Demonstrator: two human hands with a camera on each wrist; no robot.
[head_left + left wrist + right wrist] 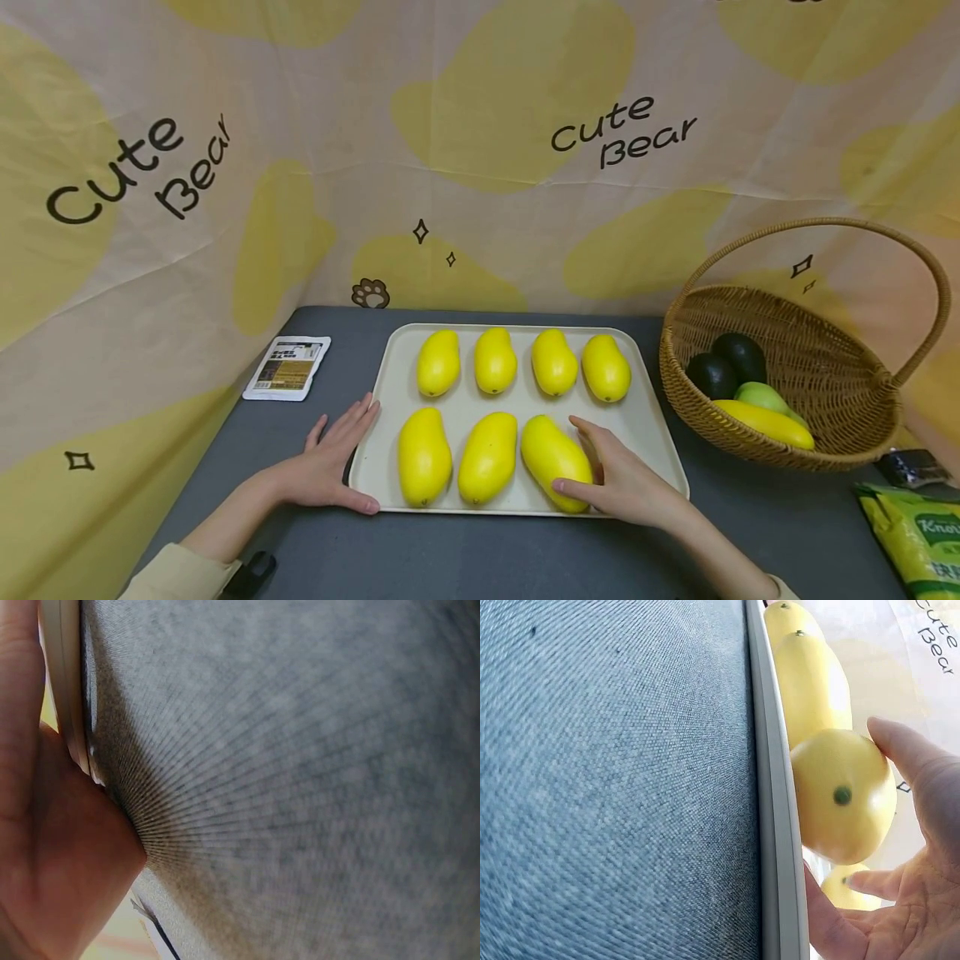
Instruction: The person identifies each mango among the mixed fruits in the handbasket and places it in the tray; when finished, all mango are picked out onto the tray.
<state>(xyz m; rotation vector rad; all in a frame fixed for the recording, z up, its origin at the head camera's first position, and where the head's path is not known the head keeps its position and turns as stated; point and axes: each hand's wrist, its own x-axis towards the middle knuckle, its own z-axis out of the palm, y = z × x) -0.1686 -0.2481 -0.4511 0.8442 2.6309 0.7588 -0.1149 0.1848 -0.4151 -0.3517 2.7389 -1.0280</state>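
Several yellow mangoes [487,458] lie in two rows on a cream tray [525,502]. My right hand [630,479] grips the front row's rightmost mango [553,454]. Its thumb lies across the near end and its fingers curve along the right side. In the right wrist view that mango [844,796] shows its green-tipped end, with my thumb at its upper edge. At the tray's left side is my left hand [326,467], fingers spread along the edge and thumb at the front corner. The left wrist view shows part of this hand [60,855] beside the tray rim [66,682].
A wicker basket [847,392] with a tall handle holds dark avocados [712,377], a green fruit [761,395] and a yellow one [765,423]. A white packet [287,368] lies back left. At the right edge are a green Knorr bag [911,533] and a dark pack [911,467].
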